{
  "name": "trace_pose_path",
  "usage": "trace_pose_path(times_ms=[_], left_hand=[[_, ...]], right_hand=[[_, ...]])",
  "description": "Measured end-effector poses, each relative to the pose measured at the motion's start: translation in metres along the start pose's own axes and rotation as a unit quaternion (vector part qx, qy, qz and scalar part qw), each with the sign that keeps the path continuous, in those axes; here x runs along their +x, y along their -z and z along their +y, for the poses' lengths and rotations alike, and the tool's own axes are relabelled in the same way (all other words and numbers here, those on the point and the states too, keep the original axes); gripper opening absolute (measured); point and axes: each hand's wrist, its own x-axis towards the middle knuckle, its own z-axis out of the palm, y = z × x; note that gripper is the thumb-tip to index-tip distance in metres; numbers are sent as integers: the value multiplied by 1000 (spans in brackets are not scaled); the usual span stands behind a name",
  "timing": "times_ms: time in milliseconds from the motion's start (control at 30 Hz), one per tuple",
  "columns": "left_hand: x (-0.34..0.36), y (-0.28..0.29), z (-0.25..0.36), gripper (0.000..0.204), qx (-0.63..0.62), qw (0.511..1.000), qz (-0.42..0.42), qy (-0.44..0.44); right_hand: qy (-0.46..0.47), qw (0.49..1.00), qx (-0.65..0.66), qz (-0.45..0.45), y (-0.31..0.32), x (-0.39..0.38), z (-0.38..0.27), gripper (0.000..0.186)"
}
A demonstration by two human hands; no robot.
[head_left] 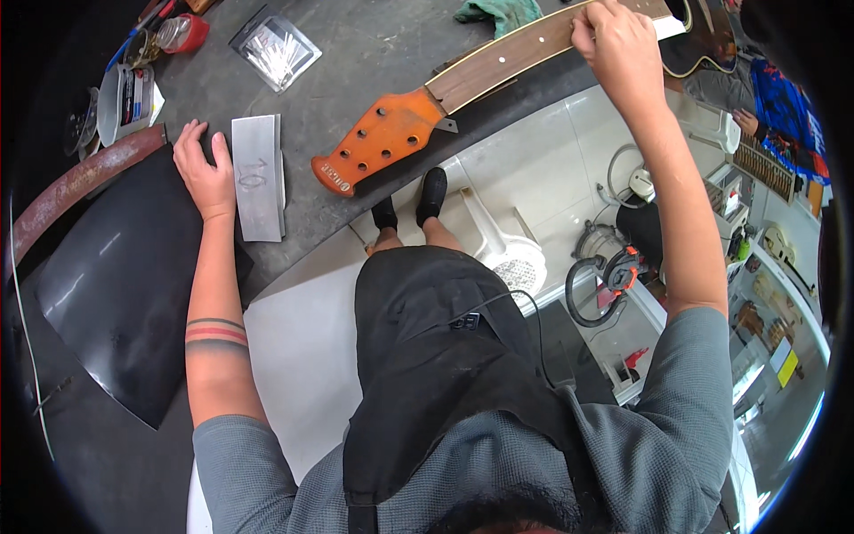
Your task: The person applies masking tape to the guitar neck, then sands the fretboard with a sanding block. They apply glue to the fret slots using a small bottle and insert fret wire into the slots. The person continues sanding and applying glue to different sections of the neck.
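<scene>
the right hand is closed over the fretboard of a guitar neck that lies across the dark workbench, its orange headstock jutting past the bench edge toward the person. the left hand lies flat and spread, fingers open, holding nothing, resting on a black sheet just beside a grey sanding block. to do this well, i judge the right grip should pin the neck so the overhanging headstock cannot tip, with the left palm bracing the body. a clear packet and a green rag lie farther back.
</scene>
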Motion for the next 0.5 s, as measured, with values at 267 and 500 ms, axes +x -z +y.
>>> trace_pose_path(times_ms=[267,500], left_hand=[[0,-4,-1,32,6,1000,0,2],[0,-3,-2,33,8,1000,1,1]], right_hand=[[51,963,240,114,-22,-36,-113,18],[8,951,277,134,-29,-45,-149,21]])
